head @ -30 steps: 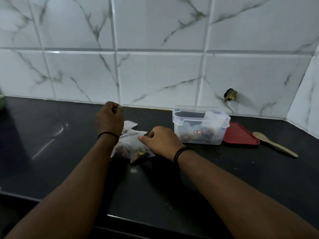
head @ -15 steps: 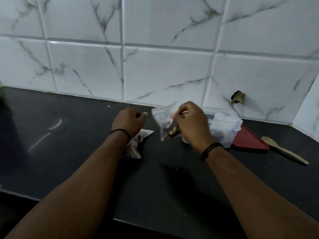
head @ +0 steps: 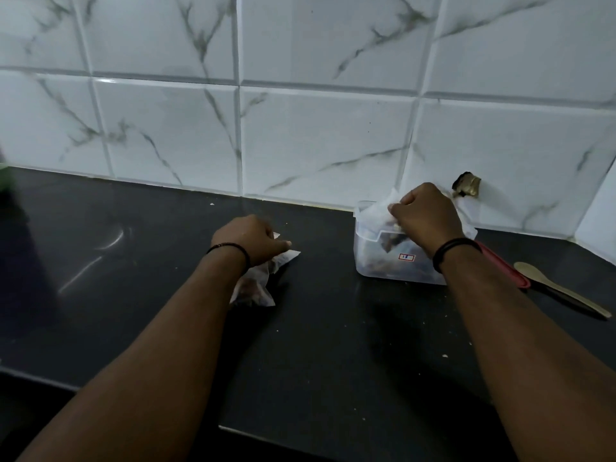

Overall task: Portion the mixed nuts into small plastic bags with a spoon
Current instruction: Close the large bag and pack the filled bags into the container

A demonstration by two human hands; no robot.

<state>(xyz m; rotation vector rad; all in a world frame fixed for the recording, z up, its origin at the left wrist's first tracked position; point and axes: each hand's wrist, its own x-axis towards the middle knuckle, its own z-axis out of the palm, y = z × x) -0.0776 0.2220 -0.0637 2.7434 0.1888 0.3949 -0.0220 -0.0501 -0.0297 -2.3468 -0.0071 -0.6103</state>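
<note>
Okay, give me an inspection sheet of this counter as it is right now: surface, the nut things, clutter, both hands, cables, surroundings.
Surface: black countertop, glossy, with pale crumbs scattered on it.
Job's things: clear container open, dark contents inside; small bag held over its opening; filled bags on the counter; wooden spoon lying unused at the right; red lid flat behind the container.
Clutter: green object at the left edge, blurred.
Hands: right hand pinches the small bag; left hand rests on the filled bags, grip unclear.
Cables: nothing seen.
Surroundings: white marbled wall tiles, one with a broken hole.
</note>
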